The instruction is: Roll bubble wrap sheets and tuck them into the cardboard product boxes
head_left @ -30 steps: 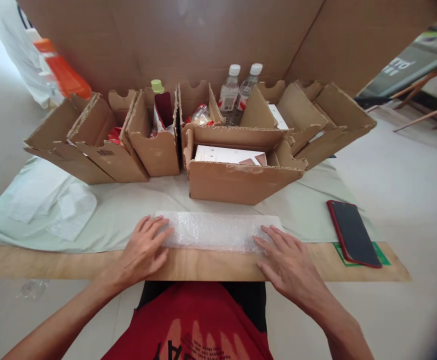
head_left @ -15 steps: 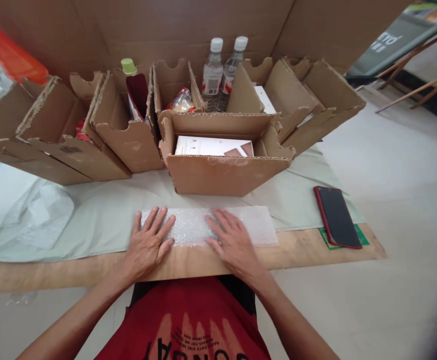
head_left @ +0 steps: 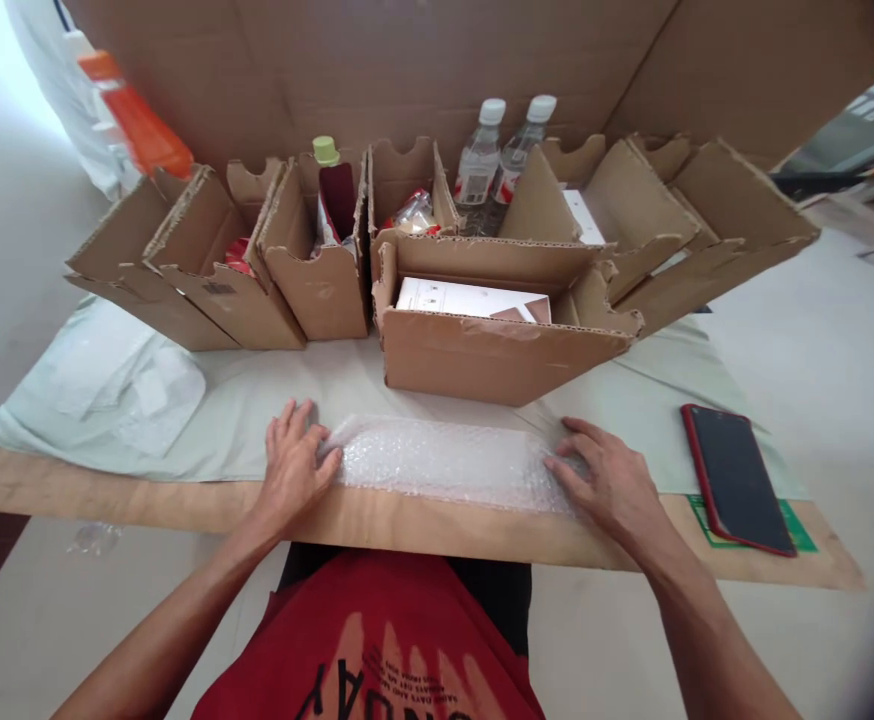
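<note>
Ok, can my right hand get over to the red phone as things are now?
Probably yes. The right hand rests on the end of the bubble wrap, and the red phone lies flat just to its right, with only bare cloth between them.

Clear bumpy plastic bubble wrap lies on matt cloth over smooth wood.

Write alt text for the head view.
The left hand and right hand rest on opposite ends of a bubble wrap strip at the table edge. Behind it stand open cardboard boxes and bottles; a phone lies to the right.
</note>
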